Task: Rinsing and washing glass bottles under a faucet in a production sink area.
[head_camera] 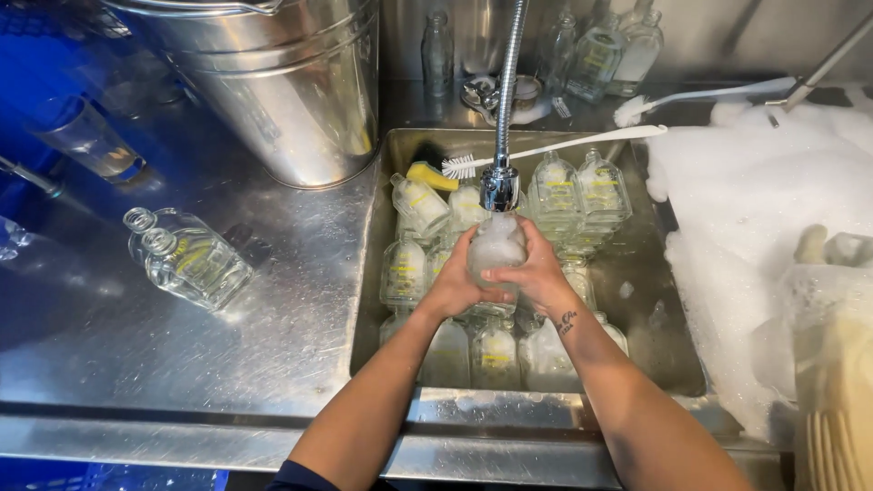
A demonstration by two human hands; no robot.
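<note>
Rinsing a sudsy clear glass bottle point(496, 247) under the chrome faucet point(500, 182), we clamp both hands, left point(457, 286) and right point(538, 277), around it; next, probably turning it until the foam clears.

Clear glass bottle point(496, 247), foam-filled, upright, held under faucet above sink

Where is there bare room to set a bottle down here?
Bare steel counter lies between the two clear glass bottles lying flat and the sink's front rim. The steel sink is crowded with bottles; white foam covers the right.
</note>
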